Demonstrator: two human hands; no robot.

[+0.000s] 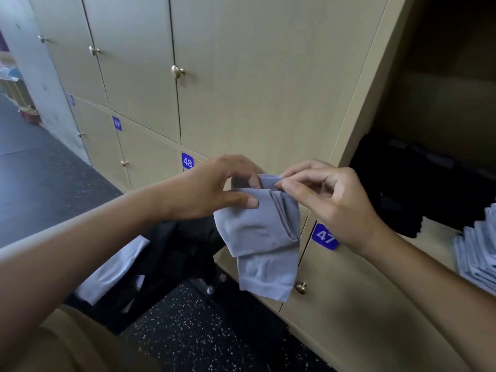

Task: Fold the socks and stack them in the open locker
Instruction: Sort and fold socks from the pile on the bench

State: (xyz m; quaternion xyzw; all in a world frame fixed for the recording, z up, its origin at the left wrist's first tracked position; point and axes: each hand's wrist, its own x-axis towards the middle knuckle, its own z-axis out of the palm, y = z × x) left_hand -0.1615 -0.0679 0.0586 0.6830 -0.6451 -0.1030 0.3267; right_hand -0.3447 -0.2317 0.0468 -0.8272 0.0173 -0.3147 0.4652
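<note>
Midair, grey sock pair (261, 237) hangs before closed locker doors, left of open locker (440, 135). Left hand (214, 186) pinches top edge; right hand (330, 200) pinches cuff fold. Fabric looks light, limp, stretchy; best held at folded top edge.

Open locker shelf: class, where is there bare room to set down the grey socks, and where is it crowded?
The open locker shelf shows a bare strip between the black pile at the back and the stack of folded grey socks at the right edge. Those two piles crowd the rest. Both the left hand and right hand pinch the grey socks.
</note>
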